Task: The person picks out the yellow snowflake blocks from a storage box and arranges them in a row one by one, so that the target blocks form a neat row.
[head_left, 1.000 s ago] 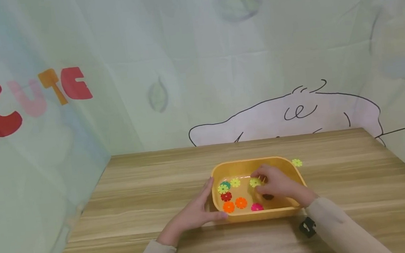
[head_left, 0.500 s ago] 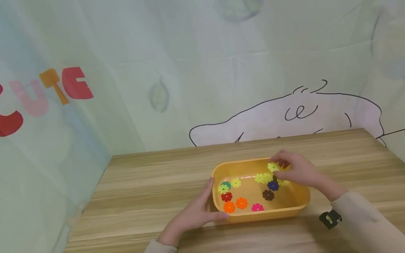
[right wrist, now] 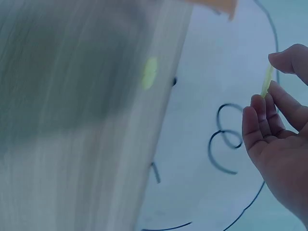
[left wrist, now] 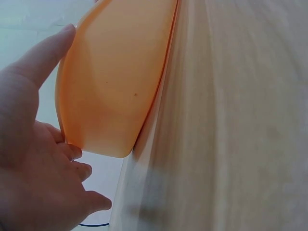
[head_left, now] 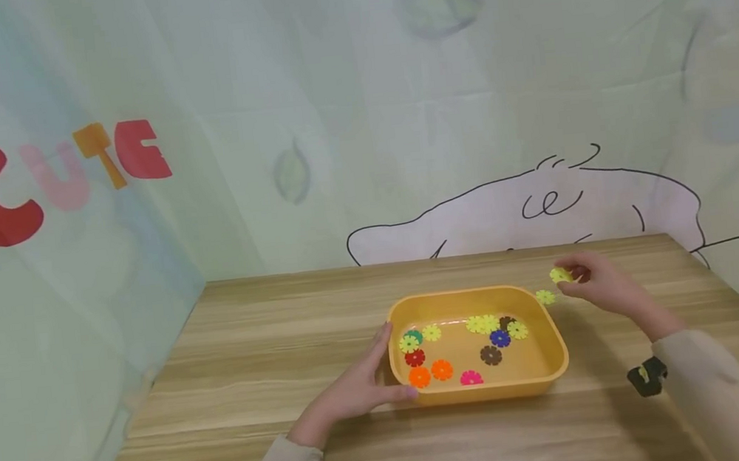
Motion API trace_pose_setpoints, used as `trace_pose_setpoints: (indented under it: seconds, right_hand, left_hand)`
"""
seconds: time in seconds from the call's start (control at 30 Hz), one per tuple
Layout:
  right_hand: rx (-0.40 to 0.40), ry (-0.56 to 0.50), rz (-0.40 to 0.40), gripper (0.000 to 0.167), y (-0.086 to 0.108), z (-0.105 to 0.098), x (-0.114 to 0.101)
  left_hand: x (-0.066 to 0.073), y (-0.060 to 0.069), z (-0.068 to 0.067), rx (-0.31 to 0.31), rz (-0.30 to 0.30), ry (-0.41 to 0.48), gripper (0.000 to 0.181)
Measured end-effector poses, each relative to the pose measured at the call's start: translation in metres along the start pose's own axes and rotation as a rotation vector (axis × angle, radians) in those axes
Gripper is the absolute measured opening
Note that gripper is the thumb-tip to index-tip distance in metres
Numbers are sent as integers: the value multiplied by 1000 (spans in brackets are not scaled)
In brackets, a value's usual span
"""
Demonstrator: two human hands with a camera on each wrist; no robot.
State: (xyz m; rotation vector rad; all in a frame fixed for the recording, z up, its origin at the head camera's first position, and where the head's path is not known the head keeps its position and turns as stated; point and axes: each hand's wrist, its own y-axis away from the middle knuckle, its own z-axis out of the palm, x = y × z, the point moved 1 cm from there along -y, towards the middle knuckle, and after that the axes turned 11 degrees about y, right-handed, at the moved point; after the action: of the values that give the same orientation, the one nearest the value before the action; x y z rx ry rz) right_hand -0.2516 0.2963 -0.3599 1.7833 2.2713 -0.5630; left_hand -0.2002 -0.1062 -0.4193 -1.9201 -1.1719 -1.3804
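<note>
My right hand (head_left: 605, 284) pinches a yellow snowflake building disc (head_left: 559, 275) between thumb and fingertips, above the table behind the basket's right corner. The right wrist view shows that disc (right wrist: 267, 81) edge-on in the fingers. My left hand (head_left: 358, 385) touches the left end of an orange-yellow plastic basket (head_left: 482, 392), its thumb at the front rim and its fingers stretched along the side. In the left wrist view, the basket wall (left wrist: 113, 77) stands against the thumb and fingertips. Another yellow disc (head_left: 545, 297) lies outside the basket, under the right hand's fingertips.
In the basket are several snowflake discs: yellow ones (head_left: 475, 325), two orange (head_left: 441, 370), a red (head_left: 414, 358), a blue (head_left: 500, 339), a brown (head_left: 491, 355) and a pink (head_left: 470, 377). A printed cloth (head_left: 236, 162) hangs behind the wooden table (head_left: 240, 347).
My right hand has lifted a yellow disc out of the basket and carried it rightward and back, past the rim. My left hand has stayed at the basket's left end.
</note>
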Motion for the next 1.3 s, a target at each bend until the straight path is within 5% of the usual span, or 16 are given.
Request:
trace_pose_setpoints:
  seconds: [0.33, 0.7, 1.3]
  right_hand:
    - [-13, -1, 110, 45, -12, 18, 39]
    - [-77, -46, 202, 46, -14, 38, 54]
    - [-110, 18, 160, 43, -17, 43, 58]
  left_hand:
    - [2, 1, 0, -6, 0, 2, 111]
    - [2, 0, 0, -1, -6, -6, 112]
    - [2, 0, -1, 5, 15, -19, 114]
